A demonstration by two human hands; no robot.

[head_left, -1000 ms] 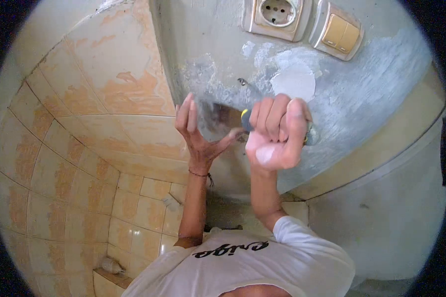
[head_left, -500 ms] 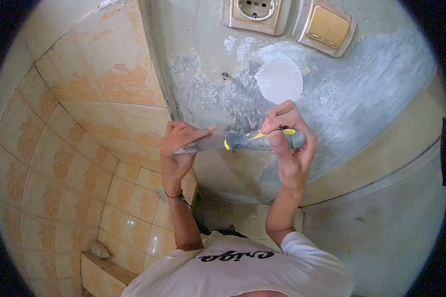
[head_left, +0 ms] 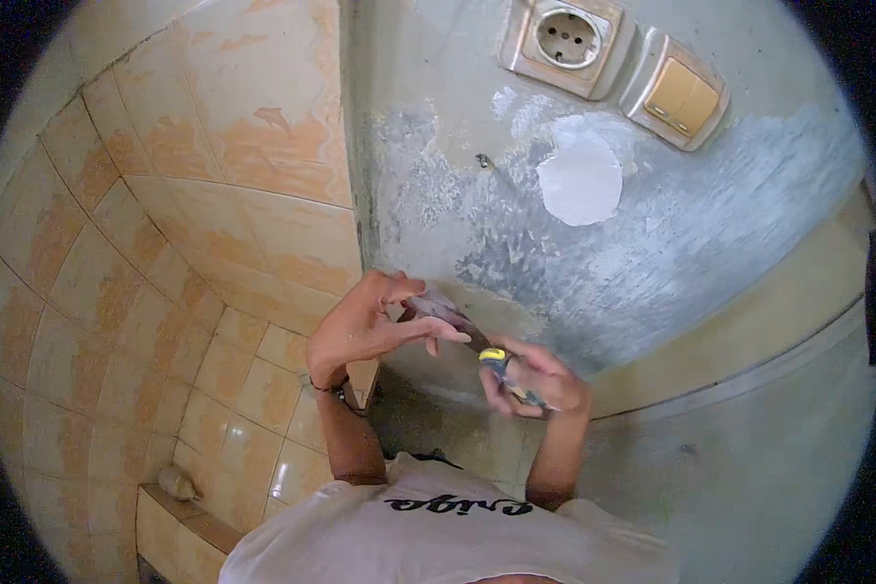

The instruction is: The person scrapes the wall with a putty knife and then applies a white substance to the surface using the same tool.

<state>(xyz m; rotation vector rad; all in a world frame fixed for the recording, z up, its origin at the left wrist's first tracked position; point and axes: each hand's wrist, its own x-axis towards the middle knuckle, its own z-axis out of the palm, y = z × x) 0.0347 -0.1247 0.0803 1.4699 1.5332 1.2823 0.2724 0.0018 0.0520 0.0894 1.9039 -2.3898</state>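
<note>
A putty knife point(head_left: 477, 339) with a grey and yellow handle slants between my two hands, in front of the wall. My right hand point(head_left: 545, 380) is closed around its handle, slightly blurred by motion. My left hand point(head_left: 370, 326) has thumb and fingers around the blade's wide end, which looks smeared with pale stuff. Above the hands is the patched wall point(head_left: 438, 185), with scraped grey and bluish areas. A round white filler patch point(head_left: 580, 170) sits on it, below the wall socket.
A wall socket point(head_left: 567, 39) and a double light switch point(head_left: 684, 95) are at the top right. A small hook or screw point(head_left: 484, 161) sticks out of the wall. Beige-orange tiles point(head_left: 263, 127) cover the left wall, and a tiled ledge point(head_left: 190, 521) lies lower left.
The putty knife has tilted from level to slanting, its handle lower right. My right hand has moved down and closed more around the handle; my left fingers now curl around the blade. The view has shifted.
</note>
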